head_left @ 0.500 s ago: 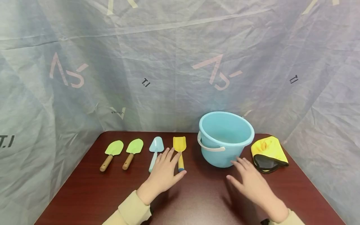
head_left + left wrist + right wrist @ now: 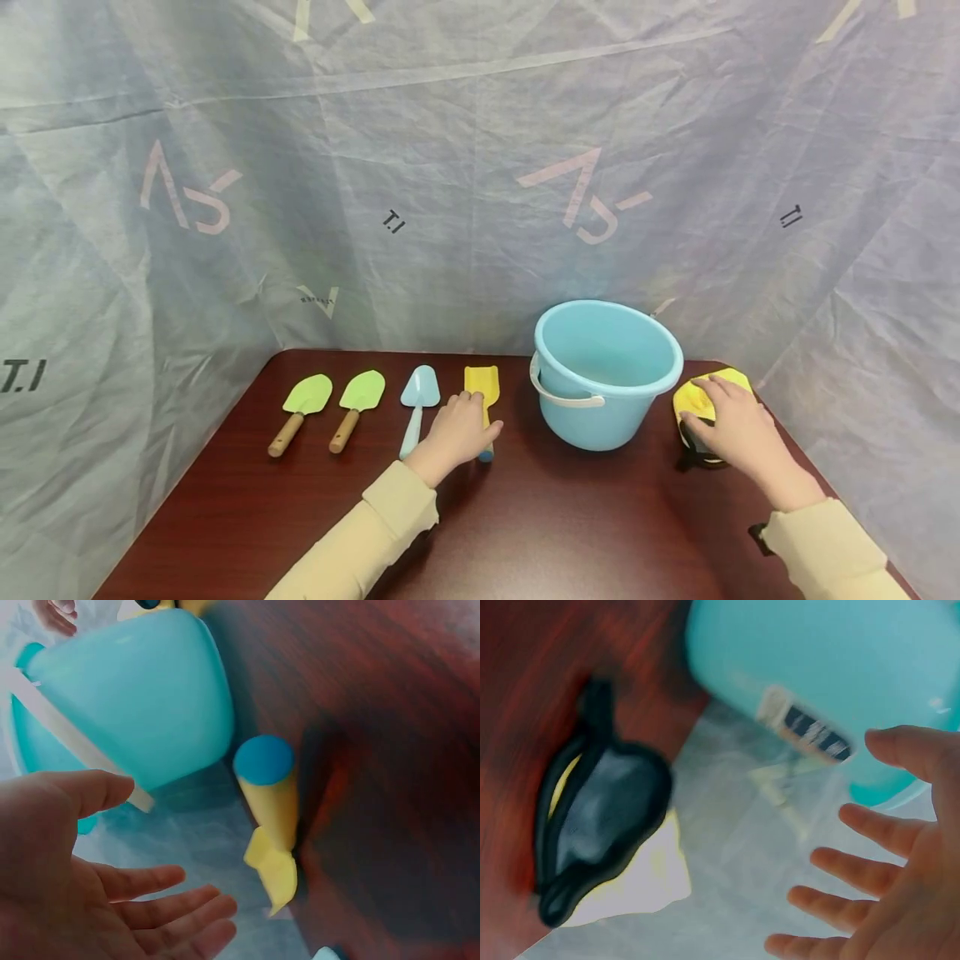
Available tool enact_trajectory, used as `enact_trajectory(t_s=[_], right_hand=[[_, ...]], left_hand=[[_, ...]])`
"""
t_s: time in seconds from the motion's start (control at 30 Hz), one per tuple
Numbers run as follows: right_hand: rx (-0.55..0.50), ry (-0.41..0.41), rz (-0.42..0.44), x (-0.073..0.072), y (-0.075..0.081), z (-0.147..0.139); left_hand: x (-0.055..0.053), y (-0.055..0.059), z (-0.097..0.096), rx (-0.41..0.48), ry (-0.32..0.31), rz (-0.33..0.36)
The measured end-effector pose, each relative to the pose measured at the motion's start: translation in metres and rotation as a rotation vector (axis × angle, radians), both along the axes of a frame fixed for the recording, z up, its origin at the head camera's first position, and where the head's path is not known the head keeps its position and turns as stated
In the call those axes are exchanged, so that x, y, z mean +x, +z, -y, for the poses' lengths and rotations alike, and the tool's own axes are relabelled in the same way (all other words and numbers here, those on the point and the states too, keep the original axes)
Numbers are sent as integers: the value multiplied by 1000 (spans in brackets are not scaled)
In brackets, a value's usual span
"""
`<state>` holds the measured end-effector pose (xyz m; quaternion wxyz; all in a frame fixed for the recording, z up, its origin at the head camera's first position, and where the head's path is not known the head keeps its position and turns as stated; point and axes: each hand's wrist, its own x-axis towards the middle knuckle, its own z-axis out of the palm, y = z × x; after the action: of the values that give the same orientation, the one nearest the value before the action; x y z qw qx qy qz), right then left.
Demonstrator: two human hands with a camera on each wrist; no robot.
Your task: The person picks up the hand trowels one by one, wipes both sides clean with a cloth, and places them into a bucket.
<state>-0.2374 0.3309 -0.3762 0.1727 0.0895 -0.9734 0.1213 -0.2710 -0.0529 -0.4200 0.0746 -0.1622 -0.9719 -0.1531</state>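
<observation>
My left hand (image 2: 457,427) is over the yellow toy shovel (image 2: 482,381), whose blue-tipped handle shows past the thumb. In the left wrist view the fingers (image 2: 161,911) are loosely extended, apart from the shovel (image 2: 274,806). On the right, my right hand (image 2: 738,429) hovers over a folded yellow cloth item (image 2: 693,400) with black edging and a dark panel, hiding part of it. The right wrist view has its fingers (image 2: 862,870) spread, with the cloth item (image 2: 611,810) off to one side. Between the hands stands a light blue bucket (image 2: 592,425) with a white handle.
A light blue trowel (image 2: 422,387) lies left of the yellow shovel. Further left are two green trowels with wooden handles, one (image 2: 363,390) beside the other (image 2: 309,393). The dark red table (image 2: 540,525) ends at a grey fabric backdrop (image 2: 450,275).
My left hand has reached forward and slightly right over the yellow shovel. My right hand has moved right and forward, from in front of the bucket to over the yellow cloth item.
</observation>
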Motion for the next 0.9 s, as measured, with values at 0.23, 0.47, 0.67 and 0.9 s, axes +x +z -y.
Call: enact_trajectory(t_s=[0.23, 0.47, 0.67, 0.9], right_hand=[[-96, -143, 128, -32, -18, -28], [-220, -257, 275, -57, -47, -50], [-244, -344, 401, -70, -69, -60], [-221, -425, 413, -82, -88, -58]], left_hand=[[-16, -13, -11, 84, 107, 190], [-19, -21, -26, 96, 254, 305], [-25, -30, -35, 92, 302, 318], [-32, -43, -36, 86, 351, 317]])
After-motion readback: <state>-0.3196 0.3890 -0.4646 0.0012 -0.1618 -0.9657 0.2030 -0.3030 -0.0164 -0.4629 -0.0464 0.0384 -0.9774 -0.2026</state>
